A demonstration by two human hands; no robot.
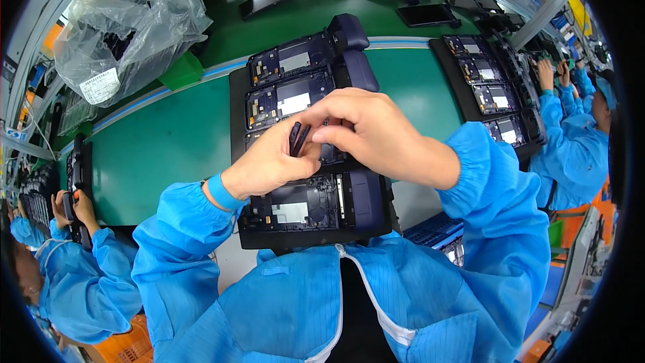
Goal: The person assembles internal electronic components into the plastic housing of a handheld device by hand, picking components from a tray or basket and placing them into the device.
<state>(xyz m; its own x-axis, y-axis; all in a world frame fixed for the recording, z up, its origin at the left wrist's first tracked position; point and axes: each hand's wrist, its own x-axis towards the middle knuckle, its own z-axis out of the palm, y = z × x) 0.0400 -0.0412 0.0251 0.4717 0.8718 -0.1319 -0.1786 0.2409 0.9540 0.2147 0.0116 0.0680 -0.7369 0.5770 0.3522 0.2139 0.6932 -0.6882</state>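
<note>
A black tray (238,104) lies across the green work surface in front of me, holding several dark device housings (316,203) with small parts and pale rectangles inside. Above its middle, my left hand (269,160) is closed around small black strips (298,140), which stick up between thumb and fingers. My right hand (379,128) meets it from the right, thumb and fingers curled together close to the strips. Whatever its fingertips pinch is hidden. Both hands cover part of the middle housings.
A clear plastic bag (134,37) sits at the far left, by a green piece (181,70). Another tray of housings (494,94) stands at right. Dark flat devices (426,15) lie beyond the rail. Co-workers in blue sleeves (91,265) work on either side.
</note>
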